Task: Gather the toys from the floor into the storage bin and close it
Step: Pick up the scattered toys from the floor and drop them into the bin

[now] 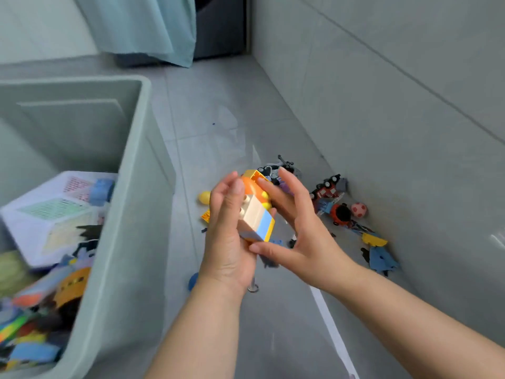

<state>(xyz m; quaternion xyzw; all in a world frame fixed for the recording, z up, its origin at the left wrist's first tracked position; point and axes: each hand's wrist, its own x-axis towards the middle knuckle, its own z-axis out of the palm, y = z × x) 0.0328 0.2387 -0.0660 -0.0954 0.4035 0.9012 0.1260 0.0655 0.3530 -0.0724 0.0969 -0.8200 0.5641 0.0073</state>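
Yellow, orange, cream and pale blue bricks are joined in the block toy (258, 214), which is held above the floor (218, 105) between both hands. It is cupped by the curled fingers of the left hand (228, 242) and pinched between thumb and fingers of the right hand (306, 242). Just to the left, the grey-green storage bin (142, 269) is seen open and partly filled. Other toys (328, 194) are scattered along the wall (382, 105).

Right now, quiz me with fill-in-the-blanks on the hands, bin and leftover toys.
The left hand and right hand hold the block toy ____ them.
The storage bin stands on the person's ____ side.
It has no ____ on.
The pink ball lies at the foot of the ____.
Missing: between; left; lid; wall
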